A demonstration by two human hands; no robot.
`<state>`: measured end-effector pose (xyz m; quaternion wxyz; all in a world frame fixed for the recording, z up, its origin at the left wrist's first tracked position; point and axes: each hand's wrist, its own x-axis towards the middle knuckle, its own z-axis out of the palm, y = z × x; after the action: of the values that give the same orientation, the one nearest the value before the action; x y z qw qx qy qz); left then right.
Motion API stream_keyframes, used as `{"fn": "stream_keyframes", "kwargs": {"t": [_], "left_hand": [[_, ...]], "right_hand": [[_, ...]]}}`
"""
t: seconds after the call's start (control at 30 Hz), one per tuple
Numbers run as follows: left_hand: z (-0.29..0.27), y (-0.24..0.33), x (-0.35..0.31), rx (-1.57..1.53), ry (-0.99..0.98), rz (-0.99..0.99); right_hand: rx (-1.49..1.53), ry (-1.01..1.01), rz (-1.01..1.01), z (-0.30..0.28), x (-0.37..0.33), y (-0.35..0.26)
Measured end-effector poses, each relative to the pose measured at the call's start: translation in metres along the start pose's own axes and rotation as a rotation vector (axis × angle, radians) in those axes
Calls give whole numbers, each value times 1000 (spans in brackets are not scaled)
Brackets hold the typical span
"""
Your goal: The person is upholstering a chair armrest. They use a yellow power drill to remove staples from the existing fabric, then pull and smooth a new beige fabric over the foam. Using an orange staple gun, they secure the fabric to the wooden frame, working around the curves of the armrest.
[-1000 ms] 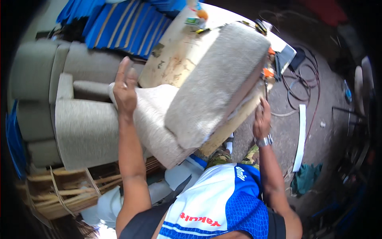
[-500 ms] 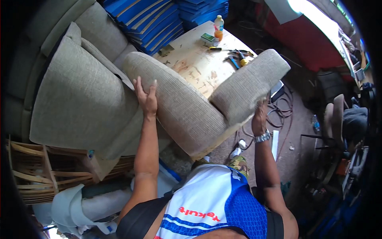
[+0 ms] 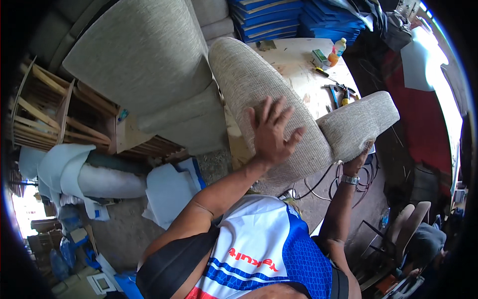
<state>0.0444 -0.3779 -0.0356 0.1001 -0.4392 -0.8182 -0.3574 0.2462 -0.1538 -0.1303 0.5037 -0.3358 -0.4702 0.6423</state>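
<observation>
An L-shaped sofa arm (image 3: pixel 294 114) in ribbed beige-grey fabric rests partly over the pale worktable (image 3: pixel 294 60). Its long curved section angles from the table's far side toward me. A shorter block section (image 3: pixel 359 119) branches off to the right. My left hand (image 3: pixel 274 132) lies on the long section with its fingers spread, holding nothing. At the near lower edge of the short section, my right hand (image 3: pixel 357 162) grips the piece from the side, with some fingers hidden. A metal watch is on that wrist.
Beyond the piece lie a hammer (image 3: pixel 332 95), a screwdriver (image 3: pixel 326 74), a green box (image 3: pixel 320 57) and a bottle of orange liquid (image 3: pixel 337 52). A large upholstered sofa section (image 3: pixel 144 65) stands left. Cables (image 3: pixel 326 187) coil on the floor. Blue sheets (image 3: pixel 266 20) are stacked behind.
My left hand has shifted from the long section's left edge onto its upper face, fingers spread. The right hand stays at the short section's edge. The view has turned, moving the scene rightward.
</observation>
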Motion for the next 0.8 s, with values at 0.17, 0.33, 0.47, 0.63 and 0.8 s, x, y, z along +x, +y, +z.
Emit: {"fn": "stream_keyframes", "kwargs": {"t": [0.17, 0.33, 0.47, 0.63, 0.8], "left_hand": [[-1, 35, -24, -92, -237, 307], [-32, -18, 35, -778, -597, 145], [-24, -27, 137, -732, -660, 189], [61, 1, 241, -1131, -863, -270], [201, 14, 258, -1054, -942, -341]], "right_hand": [[-1237, -90, -497, -128, 8, 56], [25, 156, 131, -39, -32, -26], [-105, 378, -5, -36, -73, -44], [-93, 417, -91, 8, -80, -69], [-121, 412, -39, 38, -71, -70]]}}
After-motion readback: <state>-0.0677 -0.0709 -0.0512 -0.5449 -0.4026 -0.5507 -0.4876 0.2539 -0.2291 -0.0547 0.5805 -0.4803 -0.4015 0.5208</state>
